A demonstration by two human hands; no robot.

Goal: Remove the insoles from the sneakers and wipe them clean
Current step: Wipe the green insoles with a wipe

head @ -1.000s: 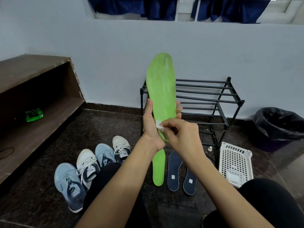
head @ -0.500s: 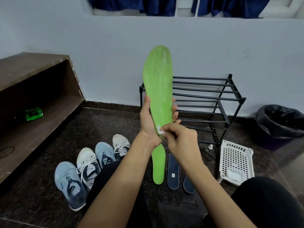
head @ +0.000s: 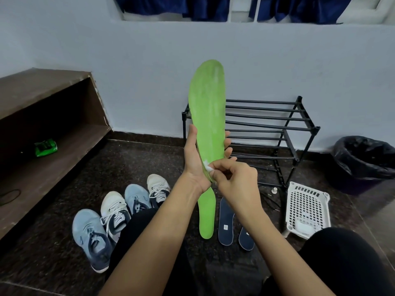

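Raised slightly, green insole [head: 208, 107] meets right hand's [head: 235, 180] wipe [head: 207, 167] at its edge.

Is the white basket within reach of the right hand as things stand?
Probably yes: the white basket lies on the floor to the right of the right hand, nothing between. But that hand pinches a white wipe against the held green insole, so it isn't free.

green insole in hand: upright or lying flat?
Upright. The left hand grips the green insole near its lower end, rounded tip pointing up; the right hand pinches a white wipe against it.
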